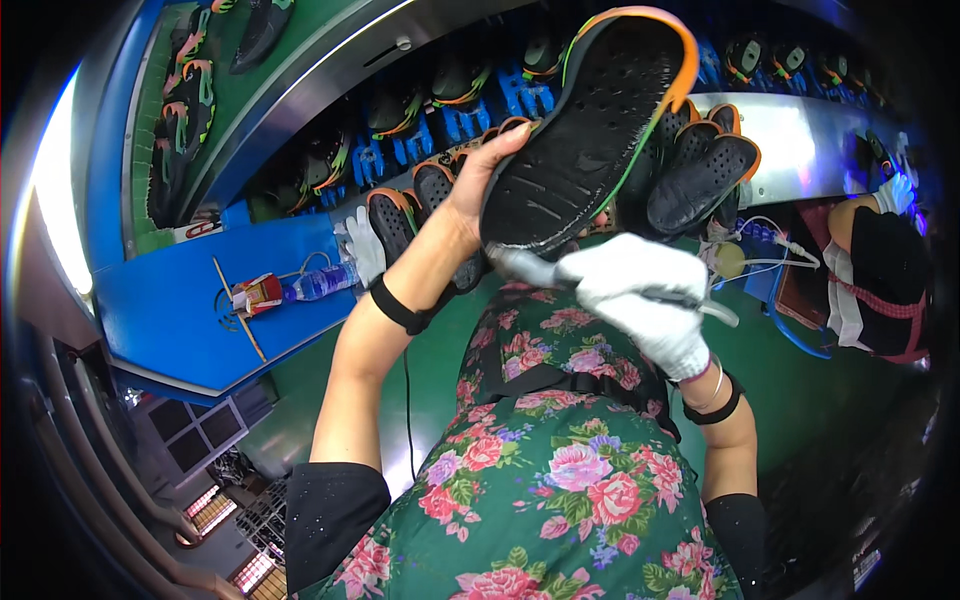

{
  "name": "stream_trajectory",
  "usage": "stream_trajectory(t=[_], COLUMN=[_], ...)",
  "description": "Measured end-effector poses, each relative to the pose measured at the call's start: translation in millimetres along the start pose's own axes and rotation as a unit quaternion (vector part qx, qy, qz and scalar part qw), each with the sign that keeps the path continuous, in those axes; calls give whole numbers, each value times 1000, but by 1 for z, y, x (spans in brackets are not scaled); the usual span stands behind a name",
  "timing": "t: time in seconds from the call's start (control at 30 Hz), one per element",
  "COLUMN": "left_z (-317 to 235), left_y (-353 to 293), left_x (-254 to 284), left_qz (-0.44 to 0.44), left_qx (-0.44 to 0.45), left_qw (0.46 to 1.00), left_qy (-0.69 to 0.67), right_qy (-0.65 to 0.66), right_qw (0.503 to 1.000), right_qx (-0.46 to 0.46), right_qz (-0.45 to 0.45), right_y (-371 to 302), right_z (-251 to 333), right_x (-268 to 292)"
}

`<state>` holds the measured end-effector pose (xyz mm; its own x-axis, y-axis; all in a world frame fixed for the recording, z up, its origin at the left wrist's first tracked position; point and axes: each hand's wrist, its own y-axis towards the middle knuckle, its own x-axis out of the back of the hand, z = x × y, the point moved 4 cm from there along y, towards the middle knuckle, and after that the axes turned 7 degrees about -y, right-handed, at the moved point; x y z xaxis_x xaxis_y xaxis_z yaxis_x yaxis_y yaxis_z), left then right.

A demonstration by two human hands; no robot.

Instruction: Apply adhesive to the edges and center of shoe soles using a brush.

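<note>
My bare left hand grips a large black clog-style shoe by its side. Its long black face, marked with round holes and short grooves, is turned toward me, and an orange and green edge runs around it. A few of that hand's fingertips show past the shoe's far side; the rest are hidden behind it. In a white glove, my right hand is closed around a grey brush-like tool. Motion blurs the tool's tip, which lies at the shoe's lower edge; I cannot tell whether it touches.
Several similar clogs stand right behind the held shoe. On the blue side table at left are a bottle, a red-and-yellow packet and a white glove. Shoes on blue holders line the back. At right, another person's gloved hand shows.
</note>
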<state>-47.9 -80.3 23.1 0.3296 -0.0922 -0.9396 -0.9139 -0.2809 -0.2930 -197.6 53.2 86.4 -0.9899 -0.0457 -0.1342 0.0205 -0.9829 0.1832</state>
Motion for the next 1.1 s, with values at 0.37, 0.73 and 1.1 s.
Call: stream_trajectory(t=[0.37, 0.73, 1.1], left_z=[56, -117, -170], left_y=[-18, -26, -9], left_x=[-6, -105, -88], left_qz=[22, 314, -13], left_qx=[-55, -179, -464], left_qw=[975, 931, 884], left_qy=[-214, 39, 52], right_qy=[-366, 114, 246], right_qw=[903, 961, 928], right_qx=[225, -54, -168], right_qz=[-21, -246, -221], right_y=[40, -14, -26], right_z=[36, 3, -47], right_x=[36, 69, 25])
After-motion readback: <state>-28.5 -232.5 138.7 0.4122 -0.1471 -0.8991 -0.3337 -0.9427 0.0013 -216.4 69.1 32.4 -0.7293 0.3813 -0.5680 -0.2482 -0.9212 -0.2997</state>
